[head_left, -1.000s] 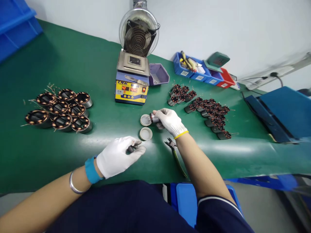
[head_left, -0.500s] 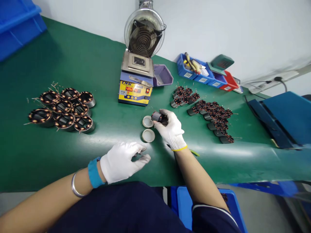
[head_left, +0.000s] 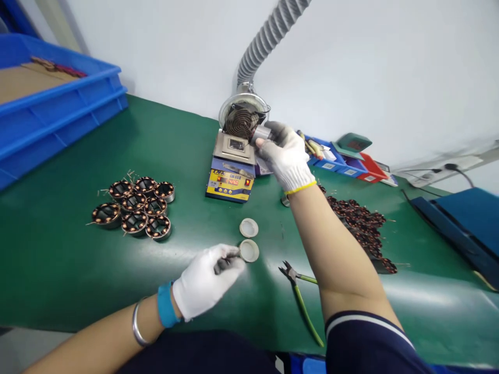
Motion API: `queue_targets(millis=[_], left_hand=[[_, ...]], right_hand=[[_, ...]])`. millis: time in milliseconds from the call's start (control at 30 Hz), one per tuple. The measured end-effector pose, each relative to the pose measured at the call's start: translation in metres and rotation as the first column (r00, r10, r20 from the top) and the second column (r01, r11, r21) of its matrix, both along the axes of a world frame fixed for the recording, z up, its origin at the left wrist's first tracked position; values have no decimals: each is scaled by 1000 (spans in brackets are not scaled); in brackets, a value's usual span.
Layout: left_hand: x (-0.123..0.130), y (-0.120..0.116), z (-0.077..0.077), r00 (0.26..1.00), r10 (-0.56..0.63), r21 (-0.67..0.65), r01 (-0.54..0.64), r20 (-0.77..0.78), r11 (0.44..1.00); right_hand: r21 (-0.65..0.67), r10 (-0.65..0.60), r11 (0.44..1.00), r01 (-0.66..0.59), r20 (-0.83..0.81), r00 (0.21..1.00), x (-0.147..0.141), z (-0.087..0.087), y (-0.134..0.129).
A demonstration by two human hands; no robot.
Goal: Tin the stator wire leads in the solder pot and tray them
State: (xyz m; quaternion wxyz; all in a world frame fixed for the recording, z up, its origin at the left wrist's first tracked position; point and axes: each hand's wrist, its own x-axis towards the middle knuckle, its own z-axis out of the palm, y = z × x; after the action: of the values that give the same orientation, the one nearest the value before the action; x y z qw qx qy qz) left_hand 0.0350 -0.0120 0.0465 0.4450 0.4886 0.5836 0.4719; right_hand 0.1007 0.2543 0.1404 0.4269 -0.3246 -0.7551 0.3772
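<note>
My gloved right hand [head_left: 286, 153] grips a wound motor stator [head_left: 262, 134] by its metal shell, above the right rear of a solder pot [head_left: 230, 179] with a red digital display. The stator is on its side, its far end partly hidden by my fingers. My gloved left hand [head_left: 210, 280] hovers low over the table, half curled, with thumb and fingers apart and nothing visible between them. Its fingertips are beside a small round dish [head_left: 249, 251]; I cannot tell if they touch it. A second dish [head_left: 248, 227] sits just behind. Green-handled cutters [head_left: 298, 291] lie to the right.
Several stators [head_left: 134, 222] stand at left, and more [head_left: 362, 221] at right, partly behind my forearm. A fume duct [head_left: 268, 39] rises behind the pot. Blue crates [head_left: 89, 104] occupy the left; small bins [head_left: 345, 166] line the wall. A blue machine [head_left: 468, 218] stands far right.
My right hand has carried the stator from beside the dishes up and back to the solder pot. My left hand stays near the dishes. The view has shifted, uncovering the cutters.
</note>
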Motion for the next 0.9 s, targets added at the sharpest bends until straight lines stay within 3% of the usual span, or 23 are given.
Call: queue_targets(millis=[33,67,133,233,333,433,533,600,633,700,733,800,833,900], left_hand=[[-4,3,4,975,65,-53,-55,215,997],[-8,5,8,902,130,-110,-92,412,990],[-18,10,14,690,240,-221,-118,683,968],[-29,15,18,440,312,-306,-88,842,948],[-32,16,20,367,293,-308,-18,883,951],[-28,14,21,379,276,-299,1,883,954],[-23,10,20,464,272,-257,-96,843,961],[-22,6,18,606,231,-179,-146,761,973],[-22,4,16,714,211,-116,-181,667,977],[-25,1,12,929,223,117,-267,296,957],[-27,1,9,959,269,257,-282,86,924],[-31,3,4,897,380,471,-241,-225,849],[-32,5,2,851,418,515,-215,-318,830],[-32,10,-2,761,463,517,-198,-455,833]], right_hand=[[-75,89,993,-94,-65,994,-1,-2,-9],[-142,158,974,-175,-127,979,0,-5,-22],[-226,229,936,-268,-183,956,8,-14,-53],[-310,285,898,-313,-133,949,23,-22,-94],[-384,375,843,-377,-84,923,33,-21,-118],[-415,417,821,-392,-32,908,38,-17,-129],[-406,391,843,-352,13,920,42,-13,-133],[-416,369,851,-321,38,929,43,-13,-135],[-437,360,848,-301,58,931,43,-12,-136],[-502,343,832,-236,131,930,42,-12,-137],[-533,336,823,-198,174,926,40,-11,-136],[-523,288,843,-123,247,925,32,-7,-128],[-463,237,882,-89,273,932,27,-4,-120],[-219,56,976,13,305,951,14,7,-96]])
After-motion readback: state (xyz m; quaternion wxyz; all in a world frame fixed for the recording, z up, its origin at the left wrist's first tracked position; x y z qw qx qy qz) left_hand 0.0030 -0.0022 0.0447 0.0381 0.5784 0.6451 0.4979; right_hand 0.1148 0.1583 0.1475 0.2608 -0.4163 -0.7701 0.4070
